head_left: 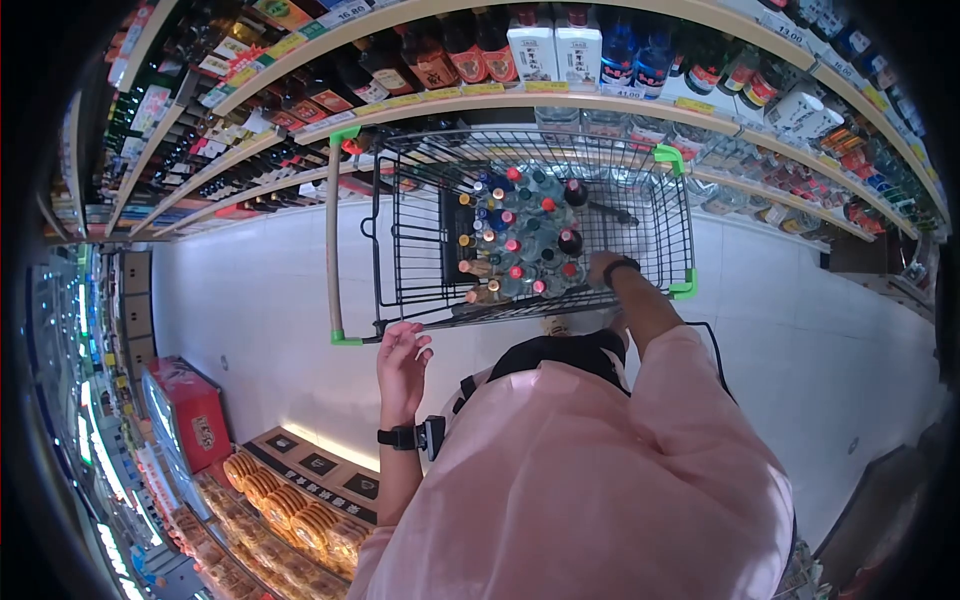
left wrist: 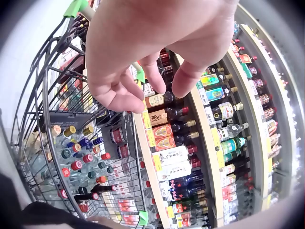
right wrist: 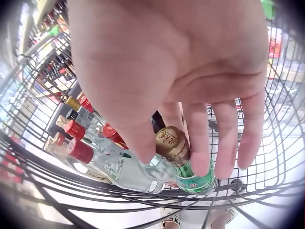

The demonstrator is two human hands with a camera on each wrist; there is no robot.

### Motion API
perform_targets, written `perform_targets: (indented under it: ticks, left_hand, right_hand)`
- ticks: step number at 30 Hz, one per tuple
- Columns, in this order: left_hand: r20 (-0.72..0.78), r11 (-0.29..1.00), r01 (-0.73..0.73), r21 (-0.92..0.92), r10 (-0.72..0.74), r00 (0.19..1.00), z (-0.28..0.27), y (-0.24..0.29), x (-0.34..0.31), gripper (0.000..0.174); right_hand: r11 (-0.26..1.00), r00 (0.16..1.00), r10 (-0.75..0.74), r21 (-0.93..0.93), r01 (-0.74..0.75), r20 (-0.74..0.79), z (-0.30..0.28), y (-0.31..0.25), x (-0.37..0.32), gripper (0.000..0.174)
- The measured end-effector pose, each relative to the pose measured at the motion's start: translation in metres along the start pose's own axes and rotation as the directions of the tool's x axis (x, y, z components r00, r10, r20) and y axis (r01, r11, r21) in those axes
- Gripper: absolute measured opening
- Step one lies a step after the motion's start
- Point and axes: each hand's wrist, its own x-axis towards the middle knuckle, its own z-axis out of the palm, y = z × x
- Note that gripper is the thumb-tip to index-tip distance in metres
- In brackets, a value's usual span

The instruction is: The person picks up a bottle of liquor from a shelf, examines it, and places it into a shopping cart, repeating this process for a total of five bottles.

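A shopping cart [head_left: 640, 235] of black wire with green corner pieces stands in front of me, many bottles [head_left: 515, 235] upright inside it. My right hand [head_left: 602, 268] reaches over its near side. In the right wrist view, thumb and fingers [right wrist: 200, 162] of that hand pinch a green bottle [right wrist: 195, 183] around its gold cap [right wrist: 172, 143], close to the wire side. Clear bottles with red caps [right wrist: 80, 150] lean beside it. My left hand [head_left: 403, 350] hangs in the air by the cart's near handle corner, its fingers loosely bent and holding nothing.
Shelves [head_left: 450, 97] of liquor bottles run along the far side of the cart. Behind my left arm a counter holds packed round pastries [head_left: 290, 505], with a red box [head_left: 200, 430] beside it. White floor tiles [head_left: 250, 290] surround the cart.
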Motion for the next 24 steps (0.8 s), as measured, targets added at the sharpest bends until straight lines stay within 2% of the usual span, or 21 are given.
perform_targets:
  ticks: [3, 8, 12, 15, 18, 19, 22, 23, 24]
  left_hand:
    - [0.015, 1.0, -0.004, -0.016, 0.004, 1.0, -0.001, -0.002, 0.003, 0.017]
    - [0.023, 1.0, 0.012, -0.026, -0.011, 1.0, 0.0, -0.002, 0.008, 0.017]
    - [0.023, 0.999, 0.007, -0.031, -0.006, 1.0, 0.0, -0.001, 0.009, 0.016]
    - [0.023, 1.0, -0.001, -0.03, 0.002, 1.0, 0.003, 0.002, 0.011, 0.016]
    - [0.065, 0.999, -0.013, -0.046, 0.016, 0.998, 0.004, 0.003, 0.018, 0.016]
    - [0.087, 0.999, -0.019, -0.044, 0.023, 0.996, 0.005, 0.002, 0.023, 0.016]
    - [0.148, 0.998, -0.014, -0.064, 0.023, 0.989, 0.014, 0.001, 0.034, 0.015]
    - [0.179, 0.997, -0.011, -0.072, 0.023, 0.984, 0.018, 0.0, 0.038, 0.015]
    - [0.211, 0.997, -0.01, -0.08, 0.027, 0.977, 0.023, 0.0, 0.043, 0.015]
  right_hand:
    - [0.998, 0.997, -0.057, -0.021, 0.058, 0.058, -0.009, 0.001, -0.005, 0.047]
    - [0.992, 0.994, -0.105, -0.069, 0.107, 0.028, 0.005, 0.017, 0.016, 0.048]
    - [0.986, 0.988, -0.154, -0.066, 0.156, 0.025, -0.005, 0.014, 0.004, 0.044]
    - [1.0, 0.998, -0.028, 0.014, 0.028, -0.053, -0.021, 0.006, -0.007, 0.04]
    - [0.999, 0.984, -0.021, 0.032, 0.027, -0.179, -0.031, 0.015, -0.004, 0.04]
    - [0.996, 0.976, -0.085, 0.01, 0.088, -0.203, -0.036, 0.021, -0.004, 0.038]
    - [0.964, 0.942, -0.164, 0.156, 0.216, -0.294, -0.059, 0.028, -0.045, 0.037]
    - [0.916, 0.945, -0.103, 0.341, 0.211, -0.309, -0.064, 0.029, -0.06, 0.031]
    - [0.894, 0.963, -0.058, 0.416, 0.167, -0.262, -0.072, 0.028, -0.07, 0.027]
